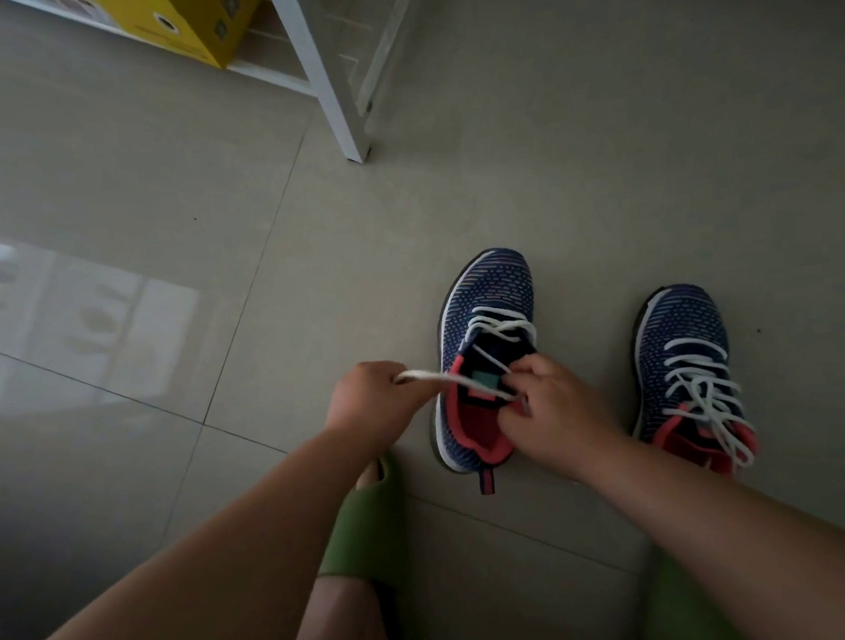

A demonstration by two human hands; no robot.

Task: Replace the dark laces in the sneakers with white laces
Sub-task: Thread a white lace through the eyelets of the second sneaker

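L hand, lace crosswise

Knitted cloth sneakers with woven white laces on glossy, smooth floor tiles

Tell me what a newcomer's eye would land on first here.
Two navy knit sneakers with coral linings on the pale tiled floor: the nearer sneaker half-laced, the fully laced sneaker to its right. Both hands pull a white lace taut across the nearer one. A yellow box sits top left.
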